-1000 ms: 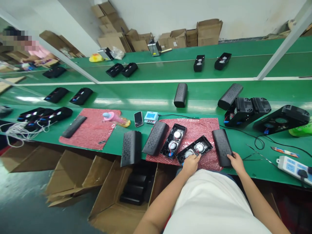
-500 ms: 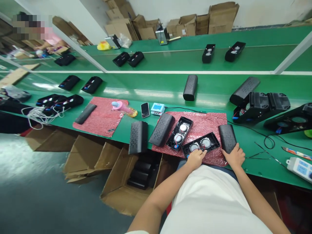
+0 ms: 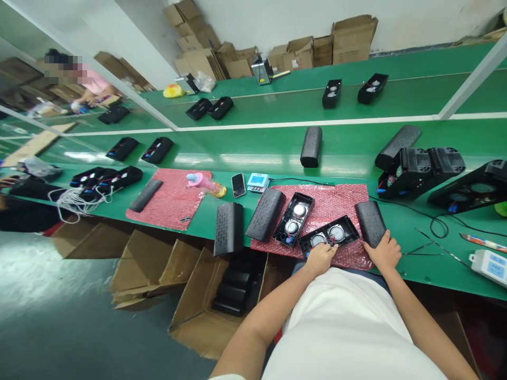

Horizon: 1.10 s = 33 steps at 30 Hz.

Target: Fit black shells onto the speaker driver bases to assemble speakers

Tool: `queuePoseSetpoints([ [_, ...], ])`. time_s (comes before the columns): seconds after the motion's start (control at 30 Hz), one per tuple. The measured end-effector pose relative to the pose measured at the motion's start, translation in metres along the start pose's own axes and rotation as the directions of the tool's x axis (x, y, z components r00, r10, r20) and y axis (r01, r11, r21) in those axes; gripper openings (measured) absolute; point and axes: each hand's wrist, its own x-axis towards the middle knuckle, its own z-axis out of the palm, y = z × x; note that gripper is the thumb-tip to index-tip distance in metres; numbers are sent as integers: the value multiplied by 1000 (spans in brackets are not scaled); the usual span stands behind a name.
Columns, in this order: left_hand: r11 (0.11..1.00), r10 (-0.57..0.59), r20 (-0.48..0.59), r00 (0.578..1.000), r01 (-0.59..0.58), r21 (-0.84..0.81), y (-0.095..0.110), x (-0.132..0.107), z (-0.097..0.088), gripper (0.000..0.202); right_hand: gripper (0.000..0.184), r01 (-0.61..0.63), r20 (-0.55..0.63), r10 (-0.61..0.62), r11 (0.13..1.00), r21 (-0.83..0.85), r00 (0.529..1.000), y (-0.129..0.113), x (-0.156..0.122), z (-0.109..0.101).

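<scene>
Working an open speaker shell at the worktop's near edge

Resting on the near end of an open speaker shell (image 3: 328, 236), the left hand (image 3: 320, 257) has its fingertips curled down among the red wires beside the two round drivers; whether that grip pinches a wire cannot be told. The shell lies on a red bubble-wrap mat (image 3: 317, 208) at the near edge of the green worktop (image 3: 396, 232). Just to its right lies a black grille cover (image 3: 370, 223), and the right hand (image 3: 383, 252) lies over its near end, fingers pressed around it. A second open shell (image 3: 293, 219) sits on the mat farther left, beside another grille cover (image 3: 264, 215); a third cover (image 3: 228, 228) overhangs the near edge. Behind them lie a phone (image 3: 238, 184) and a small meter (image 3: 257, 182). Near the far left corner, another person (image 3: 93, 84) bends over the worktop.
</scene>
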Motion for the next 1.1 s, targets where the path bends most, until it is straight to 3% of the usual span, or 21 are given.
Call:
queuePoseSetpoints([
  [0.47,998,-52,49,997,55,-42,4,1,-8,45,97,12,-27,-13,999,-35,1000,2,-1,1],
  [0.77,966,-240,116,964,249,-70,9,3,-11,39,97,18,-29,-20,999,-40,999,1,0,0],
  [1.1,948,-288,174,942,306,-87,11,5,-19,39,96,7,-3,-8,1000,-13,1000,1,0,-1],
])
